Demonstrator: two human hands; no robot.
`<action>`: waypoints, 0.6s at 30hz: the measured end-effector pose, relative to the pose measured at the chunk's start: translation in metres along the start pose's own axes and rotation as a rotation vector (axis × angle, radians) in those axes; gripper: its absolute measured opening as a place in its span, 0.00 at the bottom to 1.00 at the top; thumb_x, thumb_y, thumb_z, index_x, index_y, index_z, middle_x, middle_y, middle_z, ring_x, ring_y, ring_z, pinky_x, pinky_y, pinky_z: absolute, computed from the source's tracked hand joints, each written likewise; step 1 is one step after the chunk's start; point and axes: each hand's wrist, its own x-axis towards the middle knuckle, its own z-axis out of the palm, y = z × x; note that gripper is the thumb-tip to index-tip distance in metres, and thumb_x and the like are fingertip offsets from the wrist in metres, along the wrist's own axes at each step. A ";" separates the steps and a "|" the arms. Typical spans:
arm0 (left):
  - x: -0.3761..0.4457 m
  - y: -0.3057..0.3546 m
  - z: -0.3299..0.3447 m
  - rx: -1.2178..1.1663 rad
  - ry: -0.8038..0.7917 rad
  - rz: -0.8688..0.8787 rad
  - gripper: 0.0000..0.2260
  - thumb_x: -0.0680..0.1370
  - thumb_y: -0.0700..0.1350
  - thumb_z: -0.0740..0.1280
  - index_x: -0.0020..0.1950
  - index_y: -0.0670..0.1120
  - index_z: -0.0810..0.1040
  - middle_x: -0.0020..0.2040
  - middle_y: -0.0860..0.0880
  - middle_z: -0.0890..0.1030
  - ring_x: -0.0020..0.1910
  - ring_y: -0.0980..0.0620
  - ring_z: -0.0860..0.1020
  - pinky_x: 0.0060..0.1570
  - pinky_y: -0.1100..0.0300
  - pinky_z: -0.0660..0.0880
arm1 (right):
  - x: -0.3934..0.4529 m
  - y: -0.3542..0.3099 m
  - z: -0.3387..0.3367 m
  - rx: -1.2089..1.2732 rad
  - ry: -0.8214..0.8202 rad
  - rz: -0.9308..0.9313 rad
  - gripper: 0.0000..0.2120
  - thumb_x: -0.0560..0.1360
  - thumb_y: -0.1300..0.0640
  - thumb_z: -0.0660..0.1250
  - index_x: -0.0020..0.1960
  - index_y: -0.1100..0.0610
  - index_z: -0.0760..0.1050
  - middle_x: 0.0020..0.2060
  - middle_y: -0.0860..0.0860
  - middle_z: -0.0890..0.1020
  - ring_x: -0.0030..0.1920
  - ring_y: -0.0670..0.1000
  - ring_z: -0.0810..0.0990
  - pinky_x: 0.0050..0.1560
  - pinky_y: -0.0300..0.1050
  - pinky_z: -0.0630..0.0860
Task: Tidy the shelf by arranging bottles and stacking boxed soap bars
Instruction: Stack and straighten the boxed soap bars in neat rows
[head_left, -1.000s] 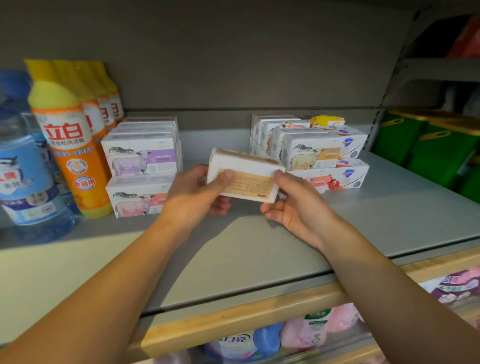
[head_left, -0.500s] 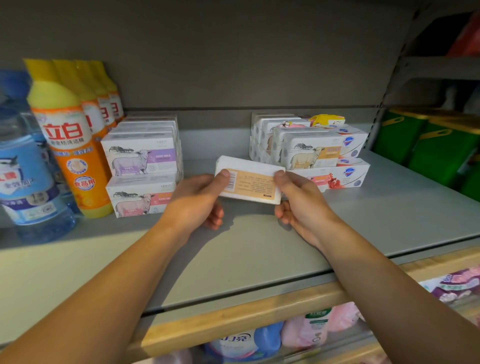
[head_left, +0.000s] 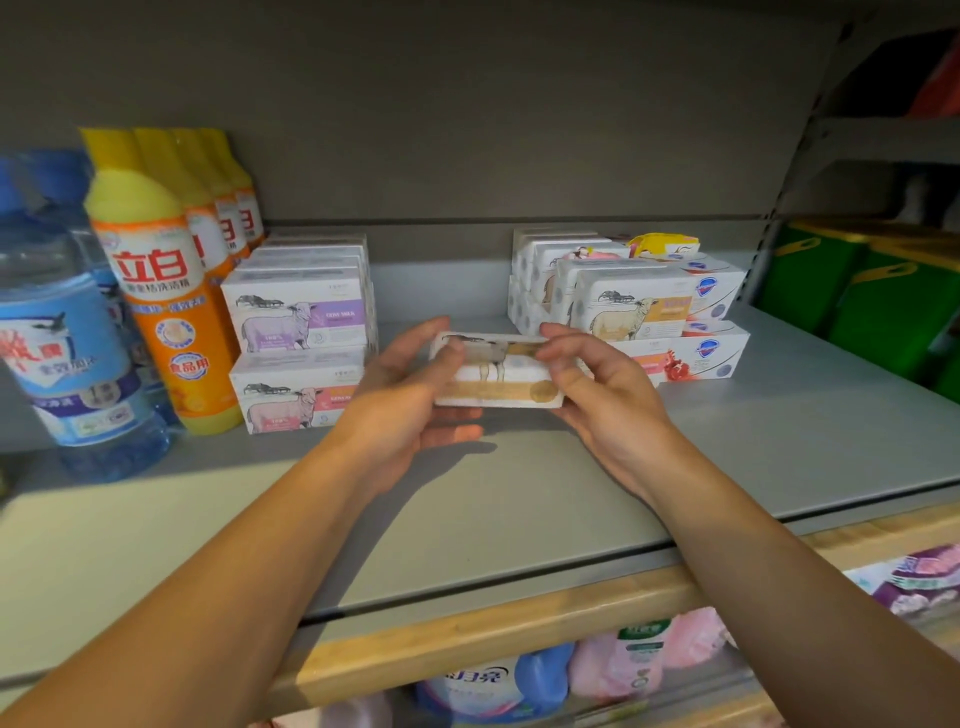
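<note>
Fingers of my left hand (head_left: 410, 395) and right hand (head_left: 602, 389) were clamped on the two short ends of one boxed soap bar (head_left: 498, 374), held between them just above the grey shelf (head_left: 519, 509), midway between the two groups of boxes and touching neither. Progress, judged from the layout: yellow-capped bottles (head_left: 156, 291) stood in a row running back at the left, beside the blue bottles (head_left: 62, 332); the left soap stack (head_left: 298, 353) looked square, two high, and seemed finished. The right soap pile (head_left: 634, 306) looked less even, with mixed brands and a yellow packet on top, so I judged it, and the box in hand, as work left. Compared with half a second earlier: the box had been rotated, the barcode panel no longer faced me and the sheep-printed face was turning up; motion blur hid finer detail. Both hands kept roughly the same position over the shelf.
</note>
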 end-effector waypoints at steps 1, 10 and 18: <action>0.000 -0.002 0.001 0.016 0.019 0.026 0.20 0.78 0.46 0.69 0.69 0.57 0.72 0.53 0.50 0.83 0.40 0.47 0.85 0.35 0.54 0.81 | 0.001 0.001 0.000 -0.060 -0.006 -0.028 0.13 0.74 0.65 0.69 0.46 0.47 0.83 0.64 0.43 0.75 0.65 0.52 0.76 0.55 0.49 0.78; 0.002 -0.005 -0.004 0.458 0.030 0.372 0.20 0.71 0.34 0.75 0.56 0.54 0.77 0.50 0.55 0.83 0.48 0.58 0.82 0.49 0.62 0.79 | -0.003 0.006 0.001 -0.627 -0.064 -0.161 0.30 0.69 0.68 0.71 0.67 0.49 0.72 0.63 0.50 0.74 0.61 0.47 0.75 0.64 0.46 0.73; -0.009 -0.001 -0.014 0.805 0.082 0.389 0.20 0.71 0.41 0.76 0.61 0.48 0.78 0.53 0.52 0.83 0.51 0.54 0.82 0.55 0.57 0.78 | -0.003 0.004 0.006 -0.894 -0.055 -0.235 0.27 0.69 0.64 0.74 0.67 0.53 0.75 0.58 0.52 0.75 0.56 0.44 0.71 0.57 0.22 0.61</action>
